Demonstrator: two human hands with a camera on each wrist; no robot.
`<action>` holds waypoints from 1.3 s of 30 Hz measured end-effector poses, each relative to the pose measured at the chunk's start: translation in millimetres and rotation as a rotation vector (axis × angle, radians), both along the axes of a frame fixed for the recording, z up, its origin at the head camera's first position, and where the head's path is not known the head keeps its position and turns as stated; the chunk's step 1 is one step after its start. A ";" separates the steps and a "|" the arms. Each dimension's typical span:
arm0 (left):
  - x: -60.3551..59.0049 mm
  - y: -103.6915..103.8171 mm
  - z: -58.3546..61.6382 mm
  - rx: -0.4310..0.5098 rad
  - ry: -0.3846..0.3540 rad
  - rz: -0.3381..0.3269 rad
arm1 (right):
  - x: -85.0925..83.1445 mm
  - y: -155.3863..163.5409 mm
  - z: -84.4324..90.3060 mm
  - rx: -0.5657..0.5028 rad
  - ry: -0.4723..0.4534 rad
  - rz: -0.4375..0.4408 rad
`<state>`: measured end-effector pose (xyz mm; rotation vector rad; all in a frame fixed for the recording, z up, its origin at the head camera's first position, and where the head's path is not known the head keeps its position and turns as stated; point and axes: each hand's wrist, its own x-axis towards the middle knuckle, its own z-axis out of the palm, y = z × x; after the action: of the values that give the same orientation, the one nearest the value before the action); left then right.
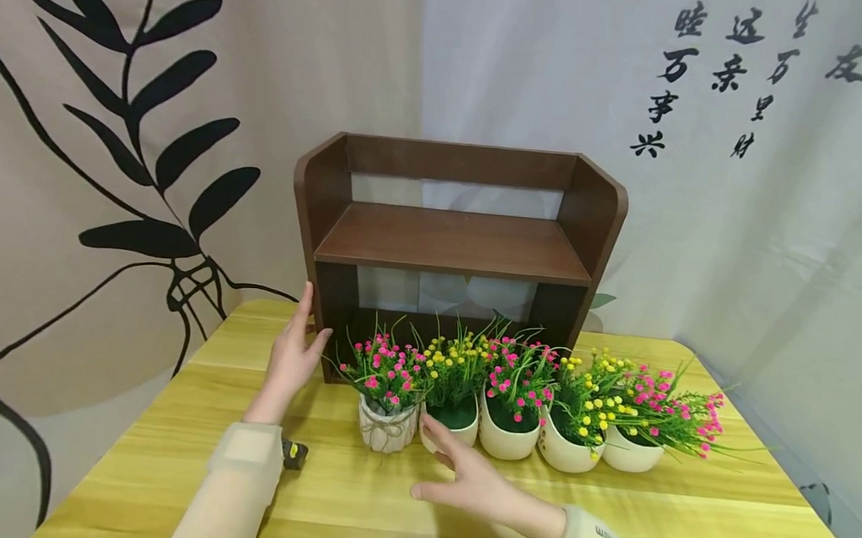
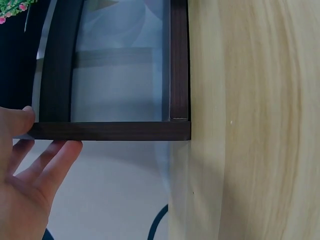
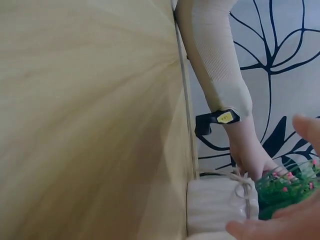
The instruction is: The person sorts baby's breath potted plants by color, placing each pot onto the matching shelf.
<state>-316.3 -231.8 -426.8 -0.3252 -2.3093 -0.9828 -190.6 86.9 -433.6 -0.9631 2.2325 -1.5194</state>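
Note:
A dark brown wooden shelf [image 1: 453, 242] stands at the back of a yellow wooden table [image 1: 366, 496]. My left hand [image 1: 302, 328] lies flat against its left side panel with the fingers straight; the left wrist view shows those fingers [image 2: 47, 165] along the panel's edge [image 2: 110, 131]. A row of white pots with pink and yellow flowers stands before the shelf. My right hand [image 1: 448, 467] is open, its fingers stretched toward the ribbed, twine-tied pot [image 1: 386, 430] and the smooth pot [image 1: 461, 424] beside it. The right wrist view shows the ribbed pot [image 3: 220, 205] by my fingertips [image 3: 255, 230].
Three more flower pots [image 1: 563, 452] continue the row to the right. Printed fabric backdrops [image 1: 85, 170] hang close behind and to the left of the table. Bare tabletop lies in front of the pots, and the table's right edge [image 1: 788, 463] runs near the last pot.

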 end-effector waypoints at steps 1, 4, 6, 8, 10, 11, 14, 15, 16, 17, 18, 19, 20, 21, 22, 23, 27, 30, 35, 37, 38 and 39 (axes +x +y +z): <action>-0.1 0.0 0.4 0.000 0.002 -0.001 | -1.2 -2.6 -1.7 -0.017 -0.025 -0.012; -0.1 -0.1 1.0 -0.001 0.011 -0.002 | -2.9 -10.6 -4.5 -0.038 -0.047 -0.028; -0.2 0.0 1.0 -0.002 0.023 -0.001 | -2.4 -15.3 -5.8 -0.026 -0.037 -0.042; -0.1 0.0 0.1 -0.005 0.033 0.000 | -1.0 -19.3 -7.2 -0.012 -0.023 -0.057; 0.1 0.2 -1.0 -0.006 0.036 0.001 | 0.6 -21.8 -8.7 0.006 -0.006 -0.072; 0.3 0.2 -1.8 -0.008 0.035 0.003 | 1.3 -22.5 -9.4 0.016 -0.002 -0.075; 1.4 0.2 -3.5 -0.001 0.018 0.009 | 2.4 -24.6 -10.2 0.026 0.007 -0.074; 1.7 -0.1 -3.6 0.001 0.014 0.014 | 2.2 -25.4 -10.2 0.025 0.017 -0.069; 2.0 -0.3 -3.6 0.004 0.011 0.018 | 1.5 -26.5 -10.2 0.023 0.021 -0.067; 2.3 -0.6 -3.5 0.005 0.009 0.022 | 0.7 -27.7 -10.2 0.018 0.020 -0.064; 2.5 -0.7 -3.1 0.007 0.007 0.025 | -0.4 -29.1 -9.9 0.012 0.021 -0.061; 2.4 -0.9 -2.8 0.008 0.003 0.027 | -1.7 -30.5 -10.0 0.008 0.022 -0.061; 2.6 -0.9 -1.9 0.009 0.003 0.028 | -3.2 -32.1 -10.3 0.000 0.018 -0.061; 2.5 -0.8 -1.2 0.008 0.001 0.028 | -4.6 -33.7 -10.8 -0.006 0.012 -0.066; 2.4 -0.4 -0.5 0.008 -0.003 0.027 | -5.8 -35.6 -10.7 -0.011 -0.005 -0.082; 2.2 0.0 0.2 0.007 -0.008 0.025 | -7.4 -37.8 -10.7 -0.025 -0.029 -0.098; 2.8 -1.5 -0.2 0.005 -0.013 0.025 | -14.3 -53.2 -10.6 -0.135 -0.116 -0.177; 3.0 -2.8 -1.2 0.004 -0.011 0.026 | -19.6 -65.6 -11.0 -0.206 -0.138 -0.243; 1.9 -2.1 -1.7 0.006 -0.019 0.022 | -28.6 -81.5 -15.5 -0.285 -0.158 -0.321; 1.1 -1.8 -1.7 0.001 -0.009 0.016 | -33.3 -87.2 -18.2 -0.348 -0.171 -0.319; 1.0 -1.5 -1.4 -0.002 -0.005 0.012 | -35.6 -89.8 -19.7 -0.377 -0.175 -0.314; 0.5 -1.5 -1.6 -0.006 -0.002 0.011 | -37.6 -92.2 -21.0 -0.402 -0.176 -0.311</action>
<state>-315.8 -233.3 -428.3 -0.3140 -2.3143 -0.9714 -228.1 -5.4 -454.6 -0.5599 2.0638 -2.1569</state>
